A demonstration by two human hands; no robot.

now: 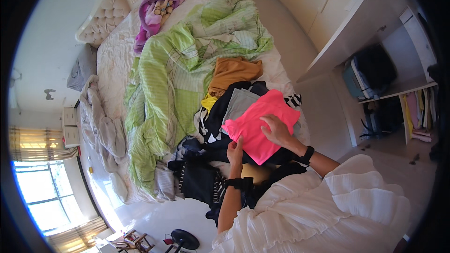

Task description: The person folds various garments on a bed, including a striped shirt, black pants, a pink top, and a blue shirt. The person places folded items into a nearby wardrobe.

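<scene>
A bright pink garment [264, 127], perhaps a shirt, lies spread over a heap of clothes at the bed's near right edge. My left hand [235, 151] pinches its lower left edge with the fingers closed. Resting on top of the fabric, my right hand [277, 132] is open with its fingers stretched out. Under and beside the pink piece are a grey folded cloth [239, 103], black clothes [199, 178], a brown garment [234, 72] and a bit of yellow cloth [209, 103]. Both wrists wear black bands.
A rumpled green quilt [164, 75] covers much of the bed, with a purple blanket [150, 16] near the headboard [105, 16]. Grey bedding [101, 122] lies along the far left side. At right stands an open wardrobe [398, 89] with bags and hanging clothes. A black fan [185, 239] stands below.
</scene>
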